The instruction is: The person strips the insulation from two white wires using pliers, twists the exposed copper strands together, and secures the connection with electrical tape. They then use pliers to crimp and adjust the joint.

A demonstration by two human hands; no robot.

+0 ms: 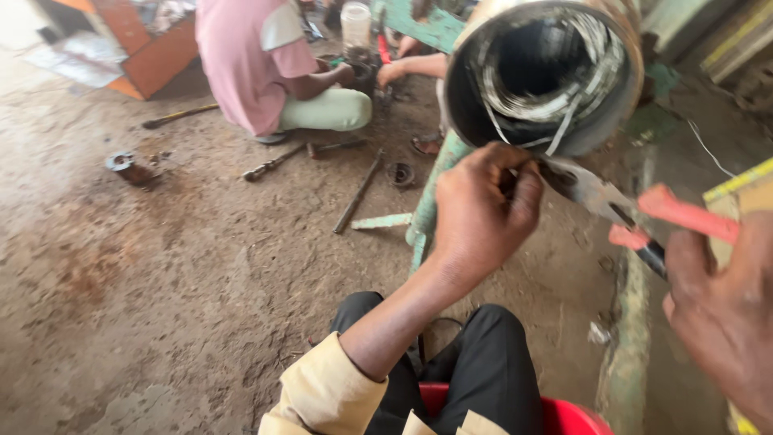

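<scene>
Dirt floor (pixel 161 266) carries scattered tools beside a crouching person (pixel 266 64). Further right, the left hand (pixel 483 213) pinches at the rim of a metal cylinder (pixel 547 76) with windings inside. Red-handled pliers (pixel 636 213) touch that rim, gripped by the right hand (pixel 721 310).

The pliers (pixel 644 213) on the right have red-orange handles with black tips and dull grey steel jaws, and the metal cylinder (pixel 543 72) at far right is rusty brown outside, dark inside, lined with pale silvery strips. The near person wears black trousers (pixel 483 362) and a cream sleeve (pixel 322 395) above a red seat (pixel 564 415), while the far person wears a pink shirt (pixel 237 56) and pale green trousers (pixel 330 109). The floor (pixel 161 282) is mottled brown dirt, crossed by a chipped green frame (pixel 427 201).
</scene>
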